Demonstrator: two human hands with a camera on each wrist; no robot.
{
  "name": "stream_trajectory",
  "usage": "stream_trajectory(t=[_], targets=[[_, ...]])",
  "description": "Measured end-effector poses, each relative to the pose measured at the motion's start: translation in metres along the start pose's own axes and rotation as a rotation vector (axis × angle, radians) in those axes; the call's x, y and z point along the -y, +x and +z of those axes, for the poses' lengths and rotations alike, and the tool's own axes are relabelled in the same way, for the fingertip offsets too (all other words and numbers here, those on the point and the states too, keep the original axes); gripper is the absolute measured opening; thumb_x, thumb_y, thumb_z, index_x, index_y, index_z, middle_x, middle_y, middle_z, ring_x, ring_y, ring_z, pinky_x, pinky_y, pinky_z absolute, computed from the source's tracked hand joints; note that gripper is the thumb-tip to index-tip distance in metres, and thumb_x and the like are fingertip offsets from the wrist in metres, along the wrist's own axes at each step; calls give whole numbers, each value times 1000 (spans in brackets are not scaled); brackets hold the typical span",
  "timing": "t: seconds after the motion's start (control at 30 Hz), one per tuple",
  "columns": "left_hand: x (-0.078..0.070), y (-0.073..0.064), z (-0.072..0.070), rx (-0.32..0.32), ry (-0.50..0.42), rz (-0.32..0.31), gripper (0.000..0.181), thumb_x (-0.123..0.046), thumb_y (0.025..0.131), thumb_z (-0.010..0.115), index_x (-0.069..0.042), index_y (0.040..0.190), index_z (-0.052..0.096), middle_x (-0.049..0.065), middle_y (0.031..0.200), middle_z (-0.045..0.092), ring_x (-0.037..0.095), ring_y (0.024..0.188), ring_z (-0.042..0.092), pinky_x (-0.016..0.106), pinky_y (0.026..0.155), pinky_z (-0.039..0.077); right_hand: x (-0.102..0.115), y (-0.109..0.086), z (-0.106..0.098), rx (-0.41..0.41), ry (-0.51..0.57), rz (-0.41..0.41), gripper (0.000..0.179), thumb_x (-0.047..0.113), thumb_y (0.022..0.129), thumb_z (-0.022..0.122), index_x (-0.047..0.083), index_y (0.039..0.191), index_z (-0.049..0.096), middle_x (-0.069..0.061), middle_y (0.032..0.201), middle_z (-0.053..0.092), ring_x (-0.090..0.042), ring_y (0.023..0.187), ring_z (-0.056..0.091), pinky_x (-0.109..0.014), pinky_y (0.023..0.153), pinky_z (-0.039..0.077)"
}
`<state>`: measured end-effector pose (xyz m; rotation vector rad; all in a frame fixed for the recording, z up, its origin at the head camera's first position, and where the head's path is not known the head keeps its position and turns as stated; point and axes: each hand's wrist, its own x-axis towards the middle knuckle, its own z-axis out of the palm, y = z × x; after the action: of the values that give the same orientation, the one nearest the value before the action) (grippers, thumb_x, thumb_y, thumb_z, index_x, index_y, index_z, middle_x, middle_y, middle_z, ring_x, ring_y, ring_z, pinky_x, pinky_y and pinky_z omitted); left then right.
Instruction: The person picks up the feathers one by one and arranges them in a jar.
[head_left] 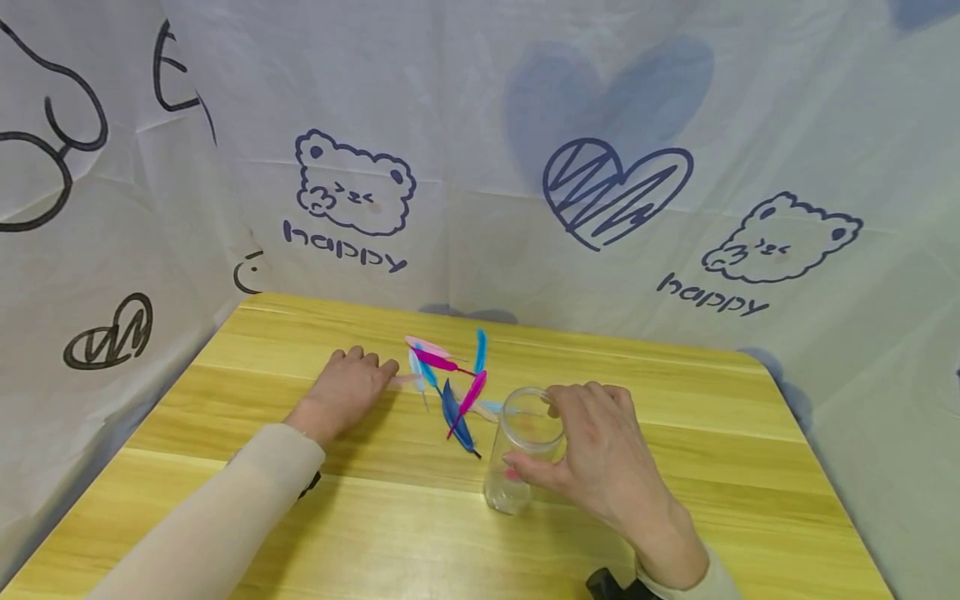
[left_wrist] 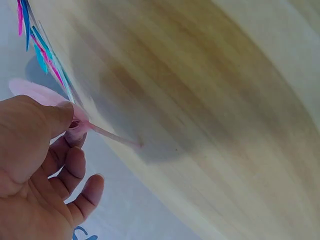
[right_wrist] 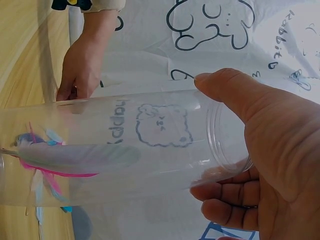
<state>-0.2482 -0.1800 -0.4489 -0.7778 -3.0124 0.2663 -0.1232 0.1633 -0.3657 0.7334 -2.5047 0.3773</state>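
Observation:
My left hand (head_left: 347, 392) pinches a pale pink feather (left_wrist: 42, 92) by thumb and fingertip, its thin quill pointing away over the wooden table. Just right of that hand lies a loose cluster of feathers: a dark blue feather (head_left: 454, 412), a magenta feather (head_left: 474, 390), a bright blue feather (head_left: 480, 350) and several paler ones. My right hand (head_left: 611, 458) grips a clear open-topped jar (head_left: 497, 471) near its rim, thumb on one side and fingers on the other. Through the jar wall in the right wrist view, a whitish feather (right_wrist: 80, 156) appears to lie inside.
The yellow wooden table (head_left: 405, 525) is bounded at the back and sides by white cloth (head_left: 465, 233) with printed bears and hearts. Dark straps or devices (head_left: 618, 586) show at the wrists.

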Motion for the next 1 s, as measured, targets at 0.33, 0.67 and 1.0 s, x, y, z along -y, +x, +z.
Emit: stream_trajectory(t=[0.33,0.67,1.0], targets=[[1,4,-3,-98,11,3,11,-3,101,66,-2,112,66,12,102,71,29,91,56,44,82,51,0,0,0,-1,5,0,85,84,81,68,5,114,66,-4,98,71,-23,89,62,-48,91,44],[-4,6,-8,-303,-26,-1,23,-24,110,58,-4,99,56,7,87,50,30,87,45,47,85,41,0,0,0,-1,3,0,83,82,80,71,6,113,65,-4,97,70,-22,87,61,-47,90,44],[-7,10,-26,-436,-64,24,22,-20,109,59,-3,97,53,8,86,46,31,87,42,46,83,37,-1,-1,2,-27,7,-27,82,81,81,71,6,113,65,-4,96,69,-22,87,62,-48,89,45]])
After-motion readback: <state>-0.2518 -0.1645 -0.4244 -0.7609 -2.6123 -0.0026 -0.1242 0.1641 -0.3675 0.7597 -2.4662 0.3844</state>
